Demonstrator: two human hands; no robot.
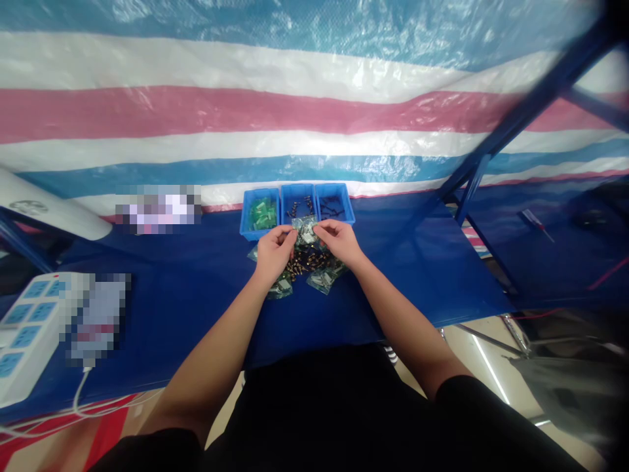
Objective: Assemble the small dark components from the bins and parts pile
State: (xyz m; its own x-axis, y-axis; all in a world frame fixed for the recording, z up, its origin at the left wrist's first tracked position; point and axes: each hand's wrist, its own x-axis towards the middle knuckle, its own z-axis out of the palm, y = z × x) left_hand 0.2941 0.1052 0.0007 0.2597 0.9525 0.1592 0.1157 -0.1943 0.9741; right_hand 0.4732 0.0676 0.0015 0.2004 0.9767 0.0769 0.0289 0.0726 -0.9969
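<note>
Between my two hands a small clear plastic bag (pixel 306 231) with little parts inside is held up by its edges. My left hand (pixel 275 250) pinches its left side, and my right hand (pixel 340 240) pinches the right. Below lies a pile of small brass-coloured and dark screw-like parts (pixel 301 263) on the blue table. More filled clear bags (pixel 322 280) lie around the pile, partly covered by my hands. Just behind stand three blue bins: the left bin (pixel 244 226) holds green pieces, while the middle bin (pixel 289 189) and right bin (pixel 348 208) hold dark small parts.
A white power strip (pixel 34 328) and a blurred-out device (pixel 101 314) with a white cable lie at the left. Another blurred object (pixel 160 210) sits at the back left. Blue metal frame bars (pixel 491 147) rise at the right. A striped sheet (pixel 295 111) hangs behind the table.
</note>
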